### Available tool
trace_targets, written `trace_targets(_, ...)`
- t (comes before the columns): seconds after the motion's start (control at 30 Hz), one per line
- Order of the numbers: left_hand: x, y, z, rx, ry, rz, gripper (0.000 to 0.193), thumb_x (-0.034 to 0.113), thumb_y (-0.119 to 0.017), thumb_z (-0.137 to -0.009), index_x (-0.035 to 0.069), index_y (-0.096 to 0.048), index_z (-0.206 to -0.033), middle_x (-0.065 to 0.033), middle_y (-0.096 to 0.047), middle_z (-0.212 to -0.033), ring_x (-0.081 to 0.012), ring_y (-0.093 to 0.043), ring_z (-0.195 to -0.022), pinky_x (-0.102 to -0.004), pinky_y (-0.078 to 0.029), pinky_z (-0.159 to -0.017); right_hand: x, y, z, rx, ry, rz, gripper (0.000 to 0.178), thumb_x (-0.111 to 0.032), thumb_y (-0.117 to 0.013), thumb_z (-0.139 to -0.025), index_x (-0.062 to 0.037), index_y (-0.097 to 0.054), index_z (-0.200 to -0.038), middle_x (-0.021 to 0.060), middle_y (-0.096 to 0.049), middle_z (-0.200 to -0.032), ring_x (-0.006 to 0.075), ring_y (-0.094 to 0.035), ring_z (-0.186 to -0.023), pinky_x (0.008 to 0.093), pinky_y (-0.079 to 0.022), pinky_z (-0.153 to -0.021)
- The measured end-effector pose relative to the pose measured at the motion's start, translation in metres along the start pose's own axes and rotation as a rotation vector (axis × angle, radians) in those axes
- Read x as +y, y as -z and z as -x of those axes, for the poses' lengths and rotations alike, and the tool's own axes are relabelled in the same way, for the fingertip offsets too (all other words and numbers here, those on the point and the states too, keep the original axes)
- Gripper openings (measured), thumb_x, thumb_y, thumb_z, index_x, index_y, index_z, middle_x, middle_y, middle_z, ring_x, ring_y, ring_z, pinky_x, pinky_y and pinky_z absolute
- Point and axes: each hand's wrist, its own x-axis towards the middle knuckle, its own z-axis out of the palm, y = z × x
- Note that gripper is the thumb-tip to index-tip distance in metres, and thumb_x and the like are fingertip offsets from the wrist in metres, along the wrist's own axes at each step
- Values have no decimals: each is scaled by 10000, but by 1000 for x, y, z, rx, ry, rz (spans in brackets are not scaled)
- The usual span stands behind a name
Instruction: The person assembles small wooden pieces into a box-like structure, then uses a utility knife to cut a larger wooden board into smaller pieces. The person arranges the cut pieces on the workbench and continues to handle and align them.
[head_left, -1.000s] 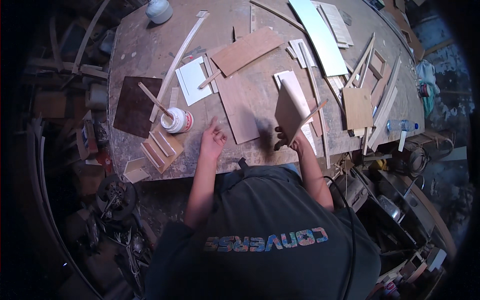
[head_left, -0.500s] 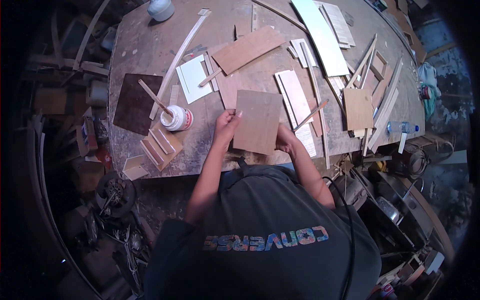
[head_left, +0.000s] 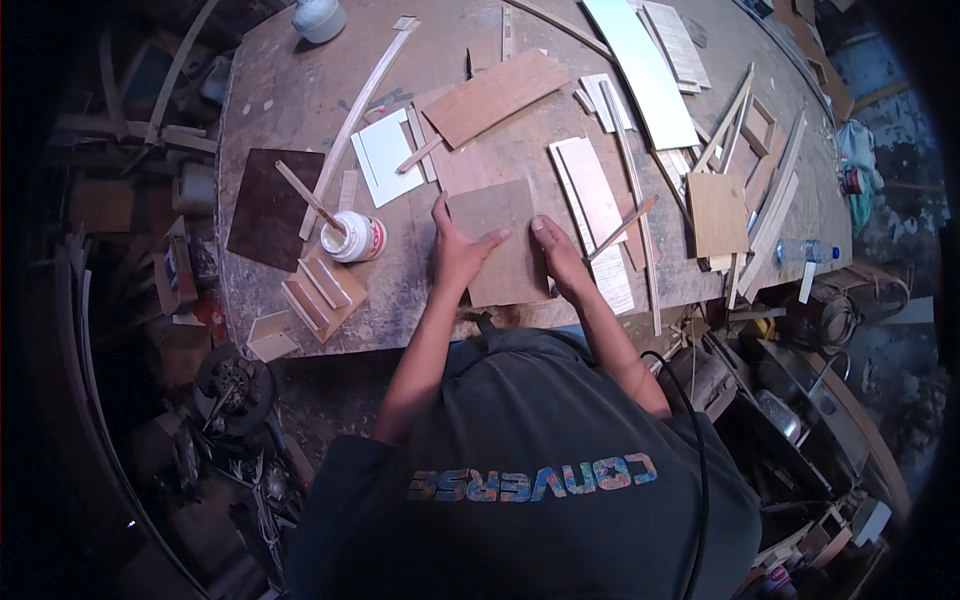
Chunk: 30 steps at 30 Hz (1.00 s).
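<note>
A thin rectangular plywood panel (head_left: 500,270) is held between my two hands near the front edge of the workbench. My left hand (head_left: 460,248) grips its left side, thumb laid across the face and the other fingers at the edge and behind. On the opposite side, my right hand (head_left: 562,258) clasps the right edge with the thumb on top; its fingers are mostly hidden. To the left stands an uncovered white glue jar (head_left: 355,238) with a wooden stick (head_left: 305,193) in it. Beside the jar, a small wooden piece with upright strips (head_left: 325,295) rests on the bench.
Just beyond the panel lie a reddish-brown board (head_left: 495,97) and a white slotted piece (head_left: 388,158). A pencil (head_left: 625,225) crosses pale strips on the right. Further right are a square plywood piece (head_left: 717,215), a plastic bottle (head_left: 805,251) and a long white board (head_left: 640,75).
The panel has shifted slightly left and tipped flatter. My left thumb now stretches across its face, and my right hand has moved up along the right edge with its thumb showing.
</note>
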Motion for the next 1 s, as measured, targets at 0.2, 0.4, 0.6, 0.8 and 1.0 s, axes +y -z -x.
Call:
trace_targets(0.2, -15, 19, -14, -57, 280, 110, 708, 238, -807, -851, 58, -366, -1375, -165, -688, -1026, -241, -688, -933, -359, -537, -835, 7, -7, -1, 10, 68, -15, 275, -290, -521, -1056, -42, -579, -1159, 25, -639, -1034, 90, -551, -951, 256, -444, -857)
trace_targets(0.4, -12, 8, -7, -70, 120, 155, 621, 280, -772, -884, 67, -401, -1334, -115, -686, -855, -171, -615, -700, -322, -496, -658, 15, 1, -6, 42, 84, 29, 282, -288, -518, -1058, -41, -584, -1176, 31, -650, -1005, 95, -560, -919, 264, -458, -827)
trace_targets(0.6, -15, 2, -2, -3, 94, 66, 594, 307, -755, -896, 72, -413, -1322, -105, -605, -770, -209, -519, -611, -371, -453, -618, 11, 0, -4, 53, 168, 68, 289, -294, -526, -1055, -40, -600, -1171, 27, -653, -965, 91, -566, -887, 262, -463, -799)
trace_targets(0.8, -6, 7, -8, 61, 137, -92, 492, 355, -711, -925, 68, -488, -1255, -100, -579, -717, -216, -539, -617, -380, -452, -616, 10, 2, -2, 70, 158, 70, 294, -297, -538, -1050, -39, -606, -1173, 22, -653, -932, 90, -563, -853, 263, -464, -775)
trace_targets(1.0, -1, 12, -14, 101, -18, -207, 525, 426, -753, -875, 11, -568, -1138, -160, -656, -818, -283, -642, -768, -388, -505, -725, 13, 1, -4, 40, 154, 147, 300, -292, -543, -1046, -28, -610, -1172, 33, -653, -927, 94, -560, -847, 267, -463, -767)
